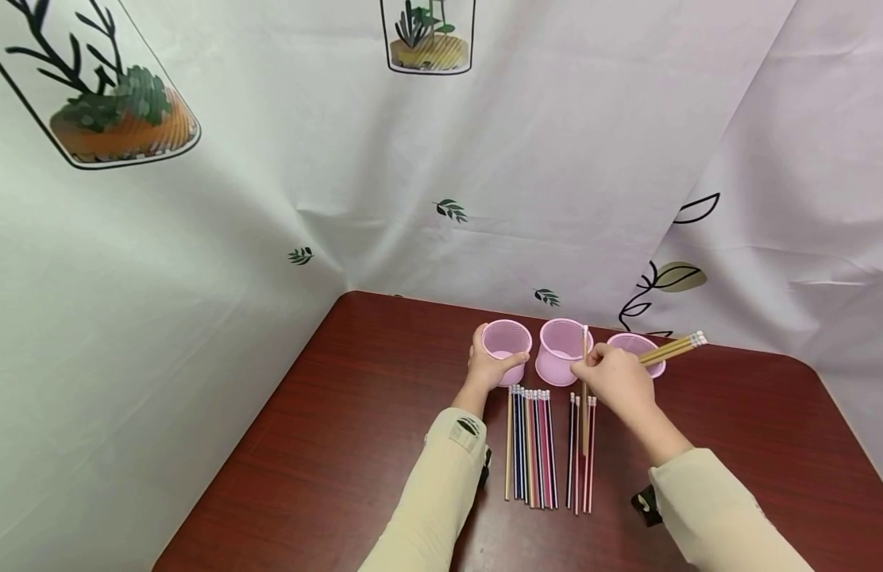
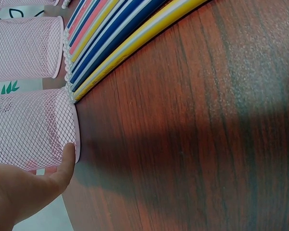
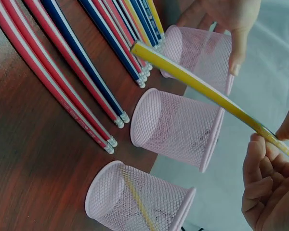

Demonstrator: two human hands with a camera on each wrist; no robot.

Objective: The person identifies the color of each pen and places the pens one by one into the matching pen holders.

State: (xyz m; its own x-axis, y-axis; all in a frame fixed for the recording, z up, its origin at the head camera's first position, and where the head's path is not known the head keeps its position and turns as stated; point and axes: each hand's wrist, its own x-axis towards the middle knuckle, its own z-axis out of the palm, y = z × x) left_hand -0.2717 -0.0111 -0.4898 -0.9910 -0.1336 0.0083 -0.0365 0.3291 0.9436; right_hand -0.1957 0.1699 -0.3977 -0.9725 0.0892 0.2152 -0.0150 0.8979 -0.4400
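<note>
My left hand (image 1: 487,369) grips the leftmost pink mesh pencil cup (image 2: 29,127), its thumb along the near side and fingers behind. My right hand (image 1: 618,383) pinches a yellow pencil (image 3: 197,89) near its eraser end. In the head view that pencil hangs in front of the middle mesh cup (image 1: 554,367), outside it. The right-hand mesh cup (image 1: 630,342) holds a few yellow pencils (image 1: 672,349) leaning to the right; my right hand partly hides this cup.
A row of blue, pink and yellow pencils (image 1: 533,449) lies below the left cup, erasers toward the cups. Several red and blue pencils (image 1: 576,477) form a smaller group to its right. The brown wooden table (image 1: 327,445) meets a printed white cloth (image 1: 413,262) behind.
</note>
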